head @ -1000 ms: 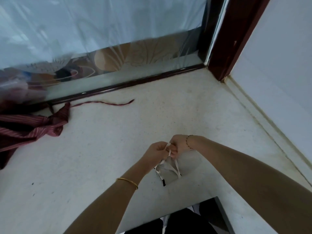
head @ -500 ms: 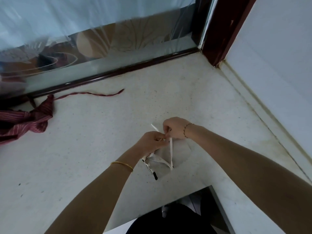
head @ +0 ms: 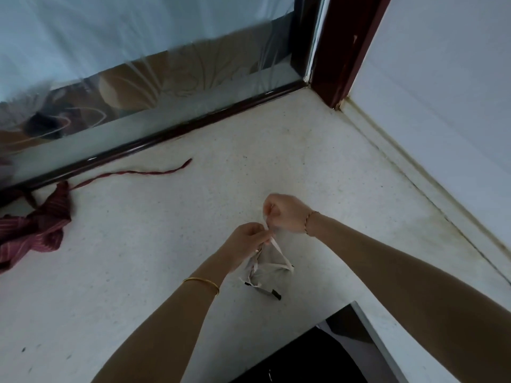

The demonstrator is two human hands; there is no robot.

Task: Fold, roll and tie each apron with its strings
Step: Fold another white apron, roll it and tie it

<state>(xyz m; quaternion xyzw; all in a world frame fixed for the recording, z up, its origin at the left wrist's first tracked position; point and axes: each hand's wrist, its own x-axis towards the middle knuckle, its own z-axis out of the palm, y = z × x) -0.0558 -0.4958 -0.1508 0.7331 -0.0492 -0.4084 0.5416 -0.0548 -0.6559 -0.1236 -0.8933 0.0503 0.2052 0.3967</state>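
A small rolled grey apron bundle (head: 266, 269) lies on the pale speckled surface (head: 154, 244), wrapped by white strings (head: 279, 252) with black tips. My left hand (head: 247, 239) pinches a string just above the bundle. My right hand (head: 286, 214) is closed on the string's other part, a little higher and farther away. A maroon striped apron (head: 36, 230) lies crumpled at the far left, its long string (head: 132, 174) trailing to the right.
A dark wooden frame with plastic-covered glass (head: 166, 134) borders the far edge. A white wall (head: 442, 106) and its skirting run along the right. A dark opening (head: 318, 355) lies at the near edge, below my arms.
My right hand has drawn the white string up and away from my left hand. The bundle stays in place. The view has shifted slightly.
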